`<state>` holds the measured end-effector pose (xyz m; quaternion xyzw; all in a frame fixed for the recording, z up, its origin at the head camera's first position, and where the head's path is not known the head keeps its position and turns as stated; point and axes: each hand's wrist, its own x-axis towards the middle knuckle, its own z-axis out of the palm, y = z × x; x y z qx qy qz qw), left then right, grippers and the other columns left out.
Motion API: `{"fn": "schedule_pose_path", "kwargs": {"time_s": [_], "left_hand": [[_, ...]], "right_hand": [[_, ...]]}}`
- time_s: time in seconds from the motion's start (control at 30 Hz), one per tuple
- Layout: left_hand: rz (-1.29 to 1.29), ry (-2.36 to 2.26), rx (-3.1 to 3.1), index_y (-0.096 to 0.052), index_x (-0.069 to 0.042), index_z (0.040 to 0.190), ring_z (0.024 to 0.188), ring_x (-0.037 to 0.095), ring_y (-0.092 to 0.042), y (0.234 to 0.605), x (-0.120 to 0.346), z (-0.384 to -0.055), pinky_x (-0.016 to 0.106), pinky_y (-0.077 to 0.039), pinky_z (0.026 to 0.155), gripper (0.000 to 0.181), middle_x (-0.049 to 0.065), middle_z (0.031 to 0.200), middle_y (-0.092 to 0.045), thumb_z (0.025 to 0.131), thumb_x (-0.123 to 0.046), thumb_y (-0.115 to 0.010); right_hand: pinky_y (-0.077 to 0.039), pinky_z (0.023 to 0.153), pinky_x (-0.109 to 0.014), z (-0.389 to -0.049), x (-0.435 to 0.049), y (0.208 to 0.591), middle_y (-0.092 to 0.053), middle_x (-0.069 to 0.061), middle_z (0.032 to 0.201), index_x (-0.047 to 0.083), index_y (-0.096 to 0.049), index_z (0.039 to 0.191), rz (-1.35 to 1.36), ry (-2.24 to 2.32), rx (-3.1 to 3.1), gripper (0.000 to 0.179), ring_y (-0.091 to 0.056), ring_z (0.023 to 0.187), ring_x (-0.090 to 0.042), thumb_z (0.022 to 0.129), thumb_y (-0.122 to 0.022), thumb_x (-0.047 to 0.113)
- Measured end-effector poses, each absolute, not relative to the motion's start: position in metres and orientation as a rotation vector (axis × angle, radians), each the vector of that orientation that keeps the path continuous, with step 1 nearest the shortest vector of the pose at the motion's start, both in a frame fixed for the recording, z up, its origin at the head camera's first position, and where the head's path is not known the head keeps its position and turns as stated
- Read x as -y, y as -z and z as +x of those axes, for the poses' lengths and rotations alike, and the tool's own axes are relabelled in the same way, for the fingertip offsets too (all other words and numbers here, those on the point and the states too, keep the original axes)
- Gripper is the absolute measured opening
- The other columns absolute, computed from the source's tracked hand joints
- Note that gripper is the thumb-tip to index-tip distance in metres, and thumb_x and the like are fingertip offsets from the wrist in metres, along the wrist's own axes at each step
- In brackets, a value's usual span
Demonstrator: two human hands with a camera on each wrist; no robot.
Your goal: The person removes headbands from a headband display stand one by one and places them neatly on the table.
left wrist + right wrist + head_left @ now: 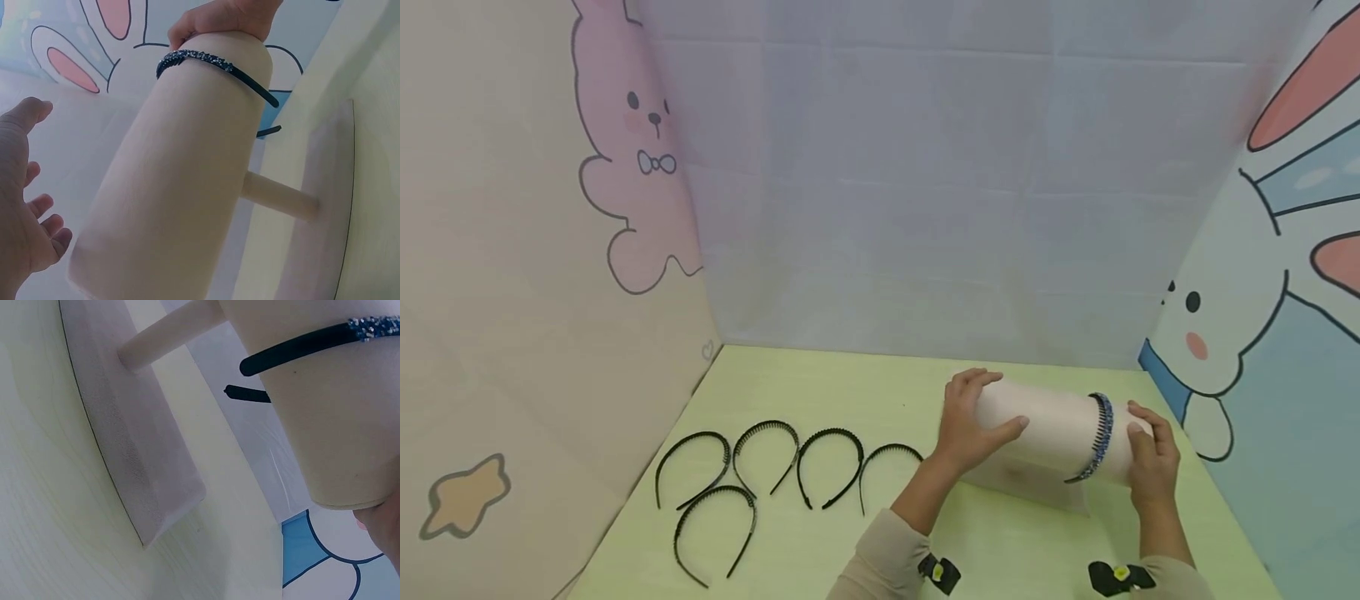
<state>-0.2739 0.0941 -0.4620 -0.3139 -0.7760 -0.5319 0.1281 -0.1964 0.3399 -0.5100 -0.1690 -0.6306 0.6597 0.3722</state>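
Note:
A pale headband display stand has a thick horizontal cylinder on a short post above a flat base. A dark toothed headband with blue sparkling stones sits over the cylinder toward its right end, its tips pointing down at the sides. My right hand grips the cylinder's right end, thumb in front and fingers over the rim. Around the left end, my left hand is spread, thumb apart from the fingers; in the left wrist view this hand shows a gap to the cylinder.
Several black headbands lie on the left of the pale green table, one of them nearer the front. A plain cloth hangs behind. Side panels with cartoon rabbits border the table.

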Motion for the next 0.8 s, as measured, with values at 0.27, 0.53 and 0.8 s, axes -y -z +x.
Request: {"fn": "schedule_pose_path", "kwargs": {"time_s": [0.27,0.53,0.8], "left_hand": [[-1.029,1.532,2.241,-0.056,-0.02,0.125,0.122,0.015,-0.035,0.452,-0.105,-0.274,0.033,-0.04,0.091,0.056,-0.001,0.133,-0.042,0.076,-0.038,-0.074],[-1.111,1.405,2.301,-0.054,-0.022,0.128,0.122,0.017,-0.036,0.448,-0.12,-0.274,0.038,-0.038,0.092,0.058,-0.001,0.134,-0.043,0.077,-0.043,-0.072],[-1.12,1.266,2.36,-0.055,-0.023,0.126,0.12,0.015,-0.038,0.445,-0.135,-0.273,0.037,-0.037,0.093,0.058,-0.003,0.133,-0.044,0.077,-0.048,-0.071]], "right_hand": [[-0.028,0.097,-0.029,-0.197,-0.338,0.508,-0.055,0.004,0.122,0.002,-0.057,0.117,-0.4,-1.687,1.609,0.025,-0.042,0.117,-0.014,0.095,-0.048,0.007],[-0.027,0.098,-0.03,-0.196,-0.34,0.507,-0.054,0.006,0.123,0.004,-0.058,0.117,-0.428,-1.699,1.614,0.025,-0.042,0.118,-0.014,0.095,-0.048,0.01],[-0.031,0.094,-0.026,-0.195,-0.339,0.51,-0.053,0.004,0.123,0.002,-0.057,0.118,-0.432,-1.691,1.625,0.025,-0.042,0.117,-0.014,0.095,-0.048,0.008]]}}
